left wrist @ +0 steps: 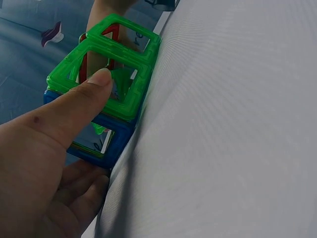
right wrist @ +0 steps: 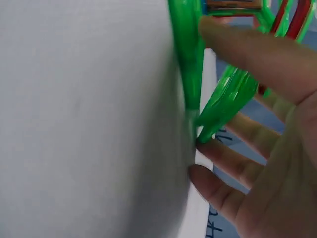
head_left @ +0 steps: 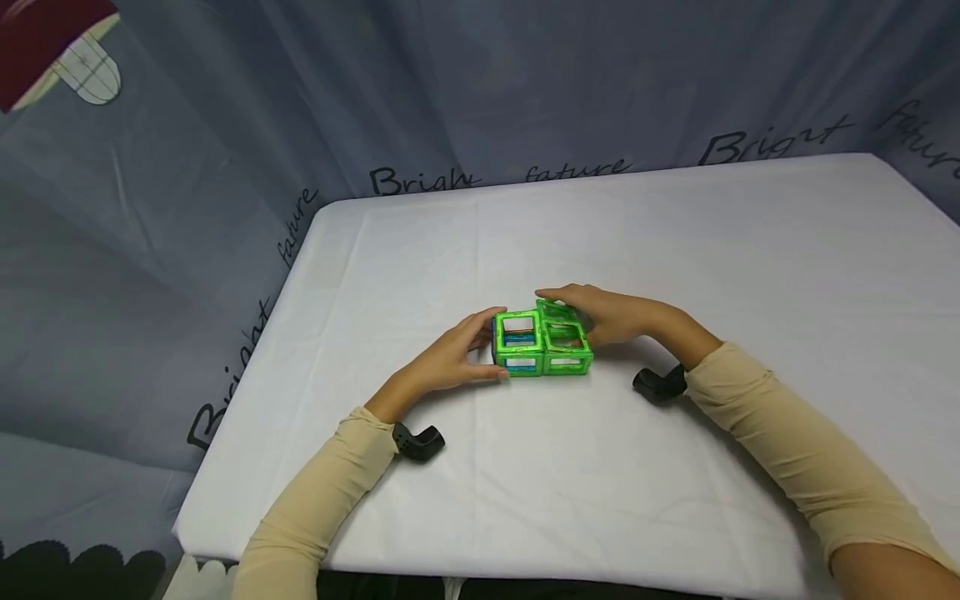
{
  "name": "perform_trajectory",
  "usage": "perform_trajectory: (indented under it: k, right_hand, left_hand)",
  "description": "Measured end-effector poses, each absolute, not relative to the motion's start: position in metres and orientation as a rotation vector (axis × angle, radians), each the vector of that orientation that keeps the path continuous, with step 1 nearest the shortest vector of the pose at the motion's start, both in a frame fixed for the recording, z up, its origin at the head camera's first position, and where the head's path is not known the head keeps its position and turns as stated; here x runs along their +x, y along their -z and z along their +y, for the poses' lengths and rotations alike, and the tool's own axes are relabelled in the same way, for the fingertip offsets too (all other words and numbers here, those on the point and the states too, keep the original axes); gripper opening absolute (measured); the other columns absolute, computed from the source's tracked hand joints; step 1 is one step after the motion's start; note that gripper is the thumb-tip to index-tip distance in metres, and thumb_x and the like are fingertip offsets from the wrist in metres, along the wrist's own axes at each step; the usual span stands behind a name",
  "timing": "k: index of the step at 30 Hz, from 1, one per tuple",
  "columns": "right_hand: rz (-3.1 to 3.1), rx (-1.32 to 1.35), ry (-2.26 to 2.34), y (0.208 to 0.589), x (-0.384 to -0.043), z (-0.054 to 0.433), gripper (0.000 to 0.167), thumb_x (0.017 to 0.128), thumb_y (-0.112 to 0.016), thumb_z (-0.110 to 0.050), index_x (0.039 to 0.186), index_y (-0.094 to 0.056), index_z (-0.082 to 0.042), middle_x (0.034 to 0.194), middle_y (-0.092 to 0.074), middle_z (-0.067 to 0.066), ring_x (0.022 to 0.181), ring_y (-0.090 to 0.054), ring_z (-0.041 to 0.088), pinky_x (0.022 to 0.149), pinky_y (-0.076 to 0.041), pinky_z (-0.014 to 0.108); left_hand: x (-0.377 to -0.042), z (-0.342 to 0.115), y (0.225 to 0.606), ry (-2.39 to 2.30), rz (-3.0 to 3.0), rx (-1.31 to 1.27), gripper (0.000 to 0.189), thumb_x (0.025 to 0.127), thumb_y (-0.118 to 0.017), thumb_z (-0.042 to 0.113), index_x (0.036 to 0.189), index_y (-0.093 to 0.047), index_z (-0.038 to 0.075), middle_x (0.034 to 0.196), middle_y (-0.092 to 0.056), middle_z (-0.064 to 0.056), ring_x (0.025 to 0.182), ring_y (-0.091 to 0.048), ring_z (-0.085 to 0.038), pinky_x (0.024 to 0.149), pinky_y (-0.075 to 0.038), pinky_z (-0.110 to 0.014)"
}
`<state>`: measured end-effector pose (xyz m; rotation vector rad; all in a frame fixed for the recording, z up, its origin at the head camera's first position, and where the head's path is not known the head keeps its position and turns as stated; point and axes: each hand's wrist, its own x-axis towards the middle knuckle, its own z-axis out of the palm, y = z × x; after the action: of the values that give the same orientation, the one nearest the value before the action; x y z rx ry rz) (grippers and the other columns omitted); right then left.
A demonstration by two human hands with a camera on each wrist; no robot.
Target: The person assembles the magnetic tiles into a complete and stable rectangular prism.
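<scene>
A small box-like structure of magnetic tiles [head_left: 542, 354], mostly green see-through frames, stands on the table near its middle. My left hand [head_left: 452, 357] grips its left end, thumb on the green front face and fingers round behind. A blue tile [left wrist: 121, 141] forms that end in the left wrist view. At the right end is my right hand [head_left: 611, 315], its thumb and fingers on either side of the tiles. One green tile [right wrist: 230, 96] leans at a slant against the right-hand fingers. Red tiles [right wrist: 299, 20] show farther back; the structure's inside is partly hidden.
White cloth covers the table [head_left: 600, 475]. Grey-blue curtains [head_left: 480, 92] with printed lettering hang behind and to the left. A black wrist device [head_left: 420, 443] sits at the left cuff, and another black device [head_left: 660, 385] at the right.
</scene>
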<state>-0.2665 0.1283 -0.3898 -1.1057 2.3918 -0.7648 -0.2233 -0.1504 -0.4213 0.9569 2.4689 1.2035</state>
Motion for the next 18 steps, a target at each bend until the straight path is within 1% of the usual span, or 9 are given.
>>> perform_trajectory:
  k: [3, 5, 7, 9, 11, 14, 16, 18]
  right_hand:
    - [2.447, -1.140, 0.769, 0.391, -0.265, 0.126, 0.072, 0.078, -0.070, 0.000, 0.141, -0.034, -0.002, 0.133, -0.043, 0.020, 0.123, -0.037, 0.037, 0.099, -0.031, 0.055]
    - [2.474, -1.154, 0.785, 0.391, -0.263, 0.127, 0.058, 0.082, -0.067, -0.003, 0.135, -0.043, -0.001, 0.128, -0.049, 0.018, 0.120, -0.042, 0.036, 0.097, -0.033, 0.054]
    - [2.502, -1.156, 0.806, 0.391, -0.261, 0.128, 0.045, 0.084, -0.065, -0.003, 0.127, -0.053, 0.000, 0.120, -0.055, 0.016, 0.115, -0.048, 0.034, 0.095, -0.036, 0.052]
    - [2.528, -1.155, 0.817, 0.391, -0.259, 0.129, 0.031, 0.085, -0.064, -0.005, 0.116, -0.060, -0.001, 0.112, -0.059, 0.012, 0.108, -0.052, 0.031, 0.092, -0.040, 0.050]
    - [2.544, -1.132, 0.825, 0.390, -0.258, 0.130, 0.021, 0.085, -0.066, -0.008, 0.105, -0.064, -0.002, 0.104, -0.060, 0.008, 0.101, -0.055, 0.028, 0.085, -0.045, 0.046]
    - [2.521, -1.089, 0.842, 0.388, -0.256, 0.134, 0.018, 0.085, -0.067, -0.014, 0.100, -0.065, -0.004, 0.101, -0.060, 0.005, 0.097, -0.055, 0.025, 0.079, -0.048, 0.040]
    - [2.483, -1.051, 0.861, 0.386, -0.255, 0.138, 0.019, 0.086, -0.067, -0.014, 0.103, -0.065, -0.005, 0.104, -0.059, 0.005, 0.101, -0.055, 0.027, 0.079, -0.049, 0.039]
    - [2.436, -1.028, 0.884, 0.384, -0.254, 0.143, 0.022, 0.087, -0.063, -0.012, 0.108, -0.063, -0.005, 0.110, -0.058, 0.007, 0.108, -0.053, 0.031, 0.083, -0.049, 0.040]
  left_hand:
    - [-0.223, -0.151, 0.421, -1.194, 2.476, 0.955, 0.086, 0.077, -0.076, 0.021, 0.145, -0.024, 0.010, 0.133, -0.040, -0.011, 0.115, -0.049, -0.018, 0.096, -0.039, -0.023]
    - [-0.223, -0.150, 0.421, -1.188, 2.475, 0.959, 0.086, 0.077, -0.076, 0.021, 0.144, -0.024, 0.009, 0.132, -0.041, -0.011, 0.115, -0.049, -0.018, 0.096, -0.039, -0.023]
    - [-0.223, -0.150, 0.421, -1.193, 2.472, 0.957, 0.085, 0.077, -0.076, 0.020, 0.144, -0.025, 0.008, 0.132, -0.041, -0.011, 0.115, -0.050, -0.018, 0.096, -0.039, -0.024]
    - [-0.222, -0.150, 0.420, -1.198, 2.474, 0.952, 0.085, 0.077, -0.077, 0.020, 0.144, -0.025, 0.008, 0.131, -0.041, -0.011, 0.115, -0.050, -0.019, 0.096, -0.039, -0.024]
    - [-0.222, -0.150, 0.421, -1.195, 2.477, 0.950, 0.086, 0.077, -0.077, 0.021, 0.144, -0.025, 0.008, 0.130, -0.042, -0.010, 0.115, -0.050, -0.019, 0.096, -0.039, -0.023]
    - [-0.222, -0.150, 0.421, -1.191, 2.481, 0.942, 0.086, 0.077, -0.077, 0.021, 0.144, -0.025, 0.011, 0.127, -0.042, -0.010, 0.115, -0.049, -0.018, 0.095, -0.039, -0.022]
    - [-0.222, -0.150, 0.422, -1.188, 2.483, 0.942, 0.086, 0.077, -0.077, 0.022, 0.144, -0.025, 0.012, 0.128, -0.042, -0.010, 0.115, -0.049, -0.018, 0.095, -0.039, -0.021]
    - [-0.222, -0.149, 0.422, -1.190, 2.482, 0.946, 0.086, 0.077, -0.077, 0.022, 0.144, -0.025, 0.012, 0.128, -0.042, -0.010, 0.115, -0.049, -0.019, 0.095, -0.039, -0.022]
